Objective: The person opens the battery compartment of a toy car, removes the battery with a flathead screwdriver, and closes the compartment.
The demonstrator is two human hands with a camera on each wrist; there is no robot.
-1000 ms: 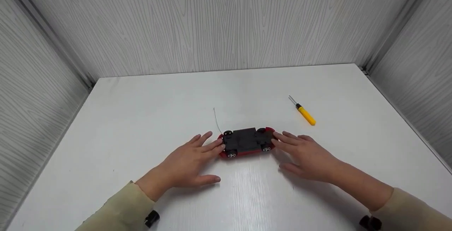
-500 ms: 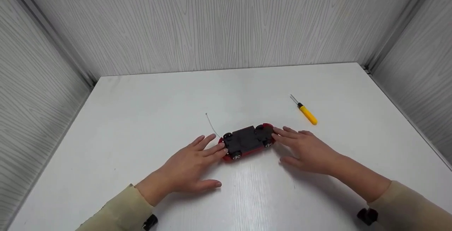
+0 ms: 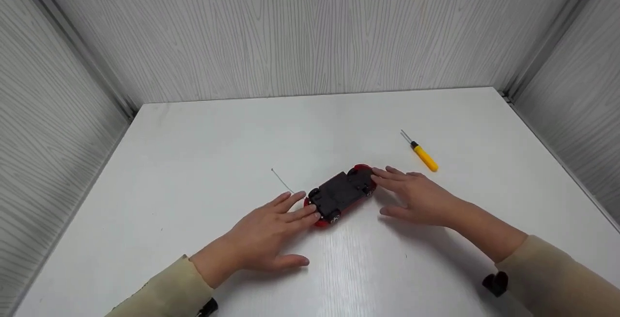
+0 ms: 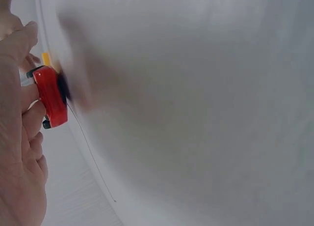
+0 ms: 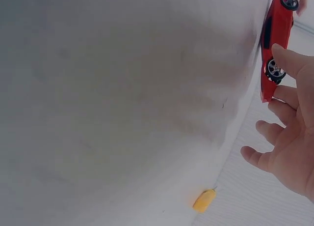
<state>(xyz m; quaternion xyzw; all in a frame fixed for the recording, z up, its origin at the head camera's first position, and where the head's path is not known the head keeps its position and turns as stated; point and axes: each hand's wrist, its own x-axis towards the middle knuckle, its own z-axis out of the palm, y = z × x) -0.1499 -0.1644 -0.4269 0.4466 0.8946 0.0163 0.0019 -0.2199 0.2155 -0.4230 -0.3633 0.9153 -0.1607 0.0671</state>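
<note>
A red toy car (image 3: 339, 192) lies upside down on the white table, its black underside and wheels facing up. From its left end a thin wire antenna (image 3: 282, 180) runs out over the tabletop. My left hand (image 3: 266, 234) touches that end with its fingertips, thumb spread away toward me. At the opposite end, my right hand (image 3: 419, 198) rests its fingertips against the car, fingers extended. In the left wrist view the car's red end (image 4: 51, 96) shows beside the fingers. The right wrist view shows the car's red side (image 5: 278, 32) and wheels.
A screwdriver (image 3: 425, 158) with a yellow handle lies behind the right hand, its thin metal end pointing away to the left. White wood-grain panels (image 3: 310, 31) enclose the table (image 3: 218, 133) at the back and both sides.
The car has turned counterclockwise between the hands: its right end moved away, its left end toward me. The antenna swung left and nearer. The right hand shifted slightly forward; the screwdriver stayed in place.
</note>
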